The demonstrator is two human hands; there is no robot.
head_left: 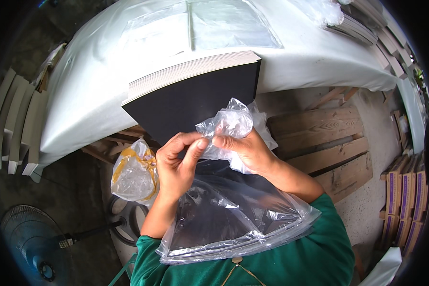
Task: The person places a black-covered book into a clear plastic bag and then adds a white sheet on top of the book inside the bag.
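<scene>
Your left hand (176,164) and right hand (245,150) both pinch a crinkled clear plastic bag (224,214) over a stack of black boards (195,93).

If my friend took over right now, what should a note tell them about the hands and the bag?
Left hand: pinching the clear plastic bag at its mouth, thumb against fingers.
Right hand: gripping the bunched top of the same bag.
Black sheet: leans off the white table toward the lap, beside a thick stack of sheets.
Done: bag is in both hands.
Left: the bag's mouth is not spread open yet; whether the sheet's lower end is inside it cannot be told.
</scene>
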